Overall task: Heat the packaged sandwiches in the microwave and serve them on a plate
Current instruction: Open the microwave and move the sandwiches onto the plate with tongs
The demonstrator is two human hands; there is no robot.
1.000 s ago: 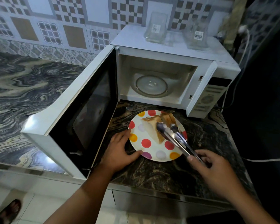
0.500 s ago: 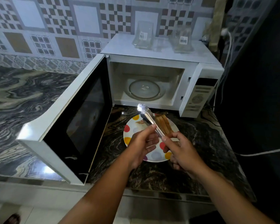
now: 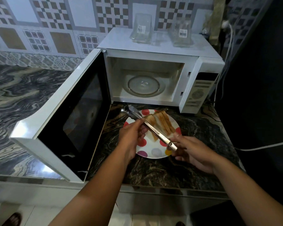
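With the sandwiches (image 3: 162,123) already lying on the spotted plate (image 3: 155,153) just in front of the open, bare microwave (image 3: 153,51), serving looks nearly done. Left hand (image 3: 131,136) grips mid-tongs (image 3: 151,129); right hand (image 3: 189,150) pinches their handle end above the plate. Dark marbled worktop (image 3: 178,170), patterned tiled wall behind the microwave.

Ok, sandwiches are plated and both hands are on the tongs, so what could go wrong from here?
The tongs held by the left hand and right hand hang right over the sandwiches; a slip could knock them off the plate. The microwave door stands wide open beside the left arm, easy to bump.
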